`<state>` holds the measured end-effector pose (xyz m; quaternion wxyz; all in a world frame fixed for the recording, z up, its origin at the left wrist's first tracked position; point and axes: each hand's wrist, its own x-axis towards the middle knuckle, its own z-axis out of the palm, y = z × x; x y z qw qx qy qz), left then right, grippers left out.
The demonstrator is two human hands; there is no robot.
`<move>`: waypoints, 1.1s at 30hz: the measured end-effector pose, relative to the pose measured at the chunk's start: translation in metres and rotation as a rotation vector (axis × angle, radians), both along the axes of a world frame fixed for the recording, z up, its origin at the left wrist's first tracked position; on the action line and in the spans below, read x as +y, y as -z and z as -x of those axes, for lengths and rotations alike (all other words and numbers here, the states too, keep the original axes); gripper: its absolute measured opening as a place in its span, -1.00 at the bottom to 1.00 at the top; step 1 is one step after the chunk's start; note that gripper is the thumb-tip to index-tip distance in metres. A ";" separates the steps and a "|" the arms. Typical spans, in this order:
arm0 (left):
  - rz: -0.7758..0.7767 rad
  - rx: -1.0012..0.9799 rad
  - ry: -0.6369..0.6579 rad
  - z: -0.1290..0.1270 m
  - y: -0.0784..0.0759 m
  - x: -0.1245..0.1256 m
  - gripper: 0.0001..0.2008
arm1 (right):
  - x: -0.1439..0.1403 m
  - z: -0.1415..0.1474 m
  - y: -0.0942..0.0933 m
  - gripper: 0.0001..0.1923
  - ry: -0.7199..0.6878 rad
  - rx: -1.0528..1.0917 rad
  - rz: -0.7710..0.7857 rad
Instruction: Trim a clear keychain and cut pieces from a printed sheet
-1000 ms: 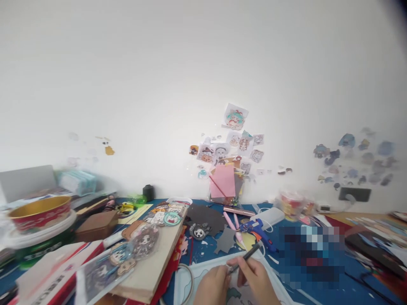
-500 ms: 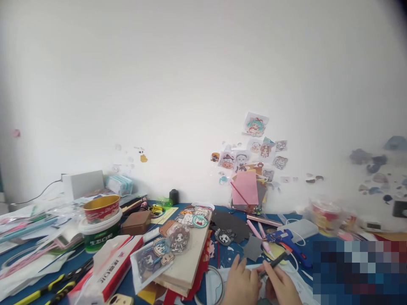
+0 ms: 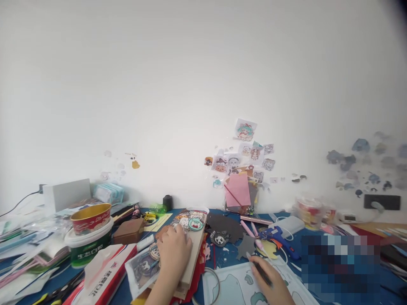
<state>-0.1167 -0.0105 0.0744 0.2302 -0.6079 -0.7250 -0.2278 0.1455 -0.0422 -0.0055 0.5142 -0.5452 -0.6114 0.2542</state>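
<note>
- Two hands are at work over a messy blue table (image 3: 318, 292).
- The right hand (image 3: 270, 288) is low down, near the bottom edge of the view. Its fingers are curled shut around a dark pen (image 3: 260, 271).
- The pen is long and thin. It lies on a slant. One end pokes out past the fingers, up and to the left, away from the person. The other end runs down to the right, across the hand.
- The pen sits over a white sheet (image 3: 235, 284) with blue-green shapes on it. I cannot tell if the pen touches the sheet.
- The left hand (image 3: 173, 252) is stretched out, away from the right hand. It lies flat with the fingers spread a bit. It rests on a pile of cartoon stickers (image 3: 190, 220) on a pale board (image 3: 193, 258). It does not grip anything that I can see.
- A clear bag (image 3: 141, 267) with more pictures lies just left of that hand.
- A red and white box (image 3: 104, 275) lies left of the bag.
- A gold and red bowl (image 3: 90, 218) sits on a white and green tub (image 3: 87, 250).
- A blue glue gun (image 3: 278, 237) lies behind the right hand, near two pink sticks (image 3: 249, 231).
- More stickers are stuck on the white wall (image 3: 190, 84) behind the table.
</note>
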 end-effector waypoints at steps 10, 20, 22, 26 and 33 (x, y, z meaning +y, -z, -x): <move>-0.352 -0.270 0.746 -0.048 0.009 -0.013 -0.50 | 0.009 -0.002 0.014 -0.60 -0.168 -0.312 -0.181; -0.162 -0.171 1.032 -0.106 0.069 -0.022 -0.25 | -0.005 0.000 -0.006 -0.50 -0.231 0.409 -0.001; -0.145 -0.162 1.041 -0.109 0.075 -0.021 -0.22 | -0.002 -0.002 -0.003 -0.41 -0.259 0.556 0.038; -0.082 -0.255 1.074 -0.112 0.084 -0.019 -0.19 | 0.004 -0.003 0.002 -0.43 -0.293 0.580 0.032; 0.316 -1.049 0.975 -0.114 0.075 -0.013 -0.45 | 0.008 -0.011 -0.005 -0.60 -0.229 0.338 -0.045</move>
